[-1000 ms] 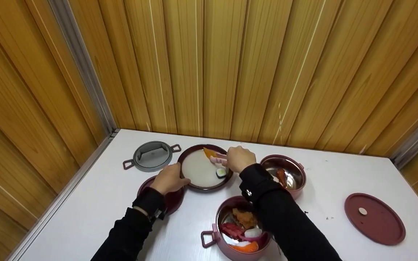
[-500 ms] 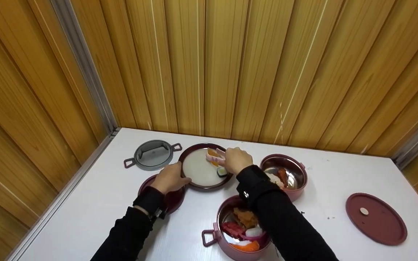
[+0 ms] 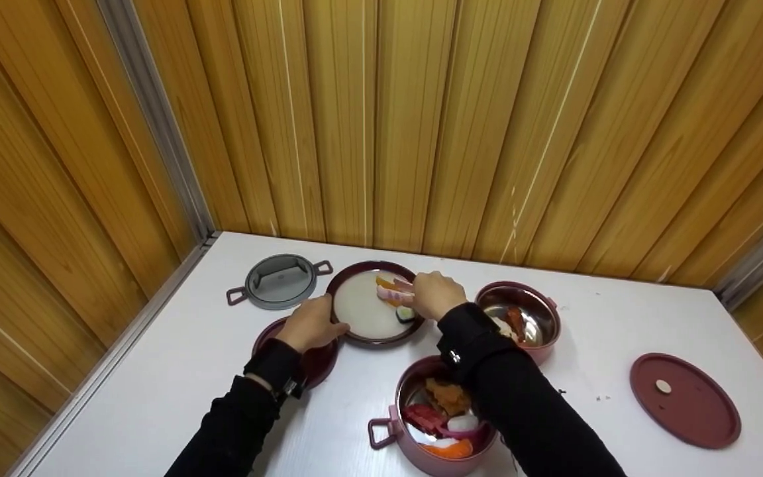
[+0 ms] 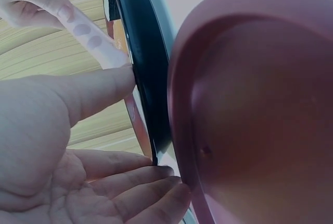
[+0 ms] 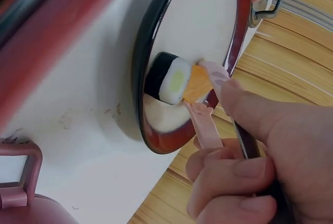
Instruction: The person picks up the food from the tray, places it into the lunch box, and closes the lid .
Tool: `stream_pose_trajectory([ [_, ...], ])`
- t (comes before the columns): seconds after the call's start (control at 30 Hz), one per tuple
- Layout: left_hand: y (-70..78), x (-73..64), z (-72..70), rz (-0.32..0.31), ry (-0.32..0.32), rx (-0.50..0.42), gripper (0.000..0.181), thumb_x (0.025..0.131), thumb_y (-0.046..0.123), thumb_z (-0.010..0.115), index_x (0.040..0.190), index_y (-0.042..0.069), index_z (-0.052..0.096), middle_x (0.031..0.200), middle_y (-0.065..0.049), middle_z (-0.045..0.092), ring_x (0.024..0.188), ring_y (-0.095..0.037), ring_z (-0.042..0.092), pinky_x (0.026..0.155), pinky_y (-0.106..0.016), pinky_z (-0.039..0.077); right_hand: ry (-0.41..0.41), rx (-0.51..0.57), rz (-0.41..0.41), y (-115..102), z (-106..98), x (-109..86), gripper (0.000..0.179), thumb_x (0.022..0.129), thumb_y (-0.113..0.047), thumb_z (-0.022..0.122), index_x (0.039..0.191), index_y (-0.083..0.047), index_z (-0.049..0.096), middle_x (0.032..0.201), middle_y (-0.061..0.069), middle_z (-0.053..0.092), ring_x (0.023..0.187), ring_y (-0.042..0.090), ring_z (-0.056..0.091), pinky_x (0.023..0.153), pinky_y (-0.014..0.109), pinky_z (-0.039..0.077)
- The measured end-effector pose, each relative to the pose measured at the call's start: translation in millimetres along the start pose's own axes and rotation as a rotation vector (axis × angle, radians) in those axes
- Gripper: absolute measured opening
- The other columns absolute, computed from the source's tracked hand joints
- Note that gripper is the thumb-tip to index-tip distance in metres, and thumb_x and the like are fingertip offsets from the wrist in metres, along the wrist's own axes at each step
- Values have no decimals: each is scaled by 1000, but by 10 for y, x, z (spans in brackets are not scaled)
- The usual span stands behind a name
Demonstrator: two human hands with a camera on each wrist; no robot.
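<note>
My right hand (image 3: 438, 295) holds pink-tipped tongs (image 5: 207, 130). The tong tips stand on either side of a flat orange food piece (image 5: 196, 84), right at its edges, over the plate. Close beside it on the cream, dark-rimmed plate (image 3: 360, 313) sits a sushi roll (image 5: 170, 78) with a black wrap, white rice and a green centre. My left hand (image 3: 310, 324) grips the plate's left rim, thumb on the edge and fingers reaching underneath. Below that hand is a dark red round dish (image 3: 320, 363), partly hidden by the wrist.
A pink pot (image 3: 391, 424) with several food pieces stands in front, partly under my right forearm. Another pink pot (image 3: 544, 311) with food is right of the plate. A grey handled lid (image 3: 282, 291) lies back left, a red lid (image 3: 693, 404) far right.
The orange piece has come in from the plate's back edge towards the sushi roll. The tongs spread around it, then drew closer together. My left hand keeps its grip on the plate.
</note>
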State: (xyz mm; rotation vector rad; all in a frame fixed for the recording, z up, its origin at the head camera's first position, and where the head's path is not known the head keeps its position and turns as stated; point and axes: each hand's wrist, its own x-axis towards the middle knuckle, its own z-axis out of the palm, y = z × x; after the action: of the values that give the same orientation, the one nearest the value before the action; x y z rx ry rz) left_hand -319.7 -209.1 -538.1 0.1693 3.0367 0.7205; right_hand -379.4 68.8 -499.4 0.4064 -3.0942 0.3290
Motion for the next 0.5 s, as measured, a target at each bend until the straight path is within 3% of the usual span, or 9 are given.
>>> stream_pose_trajectory([
  [0.07, -15, -1, 0, -1, 0, 1, 63, 94, 42, 87, 134, -3, 68, 128, -23, 77, 120, -37, 75, 103, -53, 62, -41, 15, 19, -175, -239, -191, 81, 98, -81, 63, 107, -2, 80, 117, 26, 79, 105, 53, 76, 86, 67, 63],
  [0.2, -29, -5, -11, -11, -3, 6, 65, 94, 43, 86, 136, -3, 67, 131, -24, 76, 122, -37, 75, 105, -53, 62, -7, 11, -22, -170, -203, -209, 75, 99, -78, 64, 105, -5, 80, 114, 24, 80, 102, 49, 77, 83, 64, 64],
  [0.23, -27, -8, -17, -13, -2, 8, 66, 94, 44, 86, 137, -3, 67, 132, -24, 76, 123, -37, 74, 106, -53, 61, -21, 7, -23, -248, -321, -300, 70, 100, -73, 67, 109, -5, 81, 118, 24, 79, 107, 47, 77, 87, 62, 64],
  [0.3, -29, -4, -21, -14, -1, 10, 68, 94, 45, 86, 139, -3, 67, 134, -24, 76, 125, -38, 74, 107, -53, 61, 27, -5, -48, -68, -43, -87, 77, 94, -85, 64, 104, -11, 82, 111, 19, 81, 100, 44, 77, 79, 62, 62],
  [0.37, -32, 5, -21, -3, 7, 8, 70, 94, 46, 85, 140, -3, 66, 134, -25, 75, 126, -38, 74, 108, -54, 61, 34, -3, -41, -56, -13, -44, 77, 93, -85, 63, 101, -10, 82, 108, 20, 81, 98, 46, 77, 78, 66, 61],
  [0.47, -49, 35, -16, 8, 16, 4, 71, 94, 47, 84, 142, -3, 66, 136, -25, 75, 128, -39, 73, 110, -54, 60, 25, 1, -28, -120, -104, -81, 65, 98, -73, 69, 102, -9, 82, 106, 20, 81, 96, 47, 77, 77, 65, 62],
  [0.5, -57, 40, -20, 8, 19, 3, 72, 94, 47, 84, 143, -3, 65, 136, -25, 75, 129, -39, 72, 111, -54, 60, 13, 8, -27, -206, -235, -179, 61, 101, -67, 70, 104, -7, 81, 108, 22, 80, 97, 48, 76, 79, 64, 62],
])
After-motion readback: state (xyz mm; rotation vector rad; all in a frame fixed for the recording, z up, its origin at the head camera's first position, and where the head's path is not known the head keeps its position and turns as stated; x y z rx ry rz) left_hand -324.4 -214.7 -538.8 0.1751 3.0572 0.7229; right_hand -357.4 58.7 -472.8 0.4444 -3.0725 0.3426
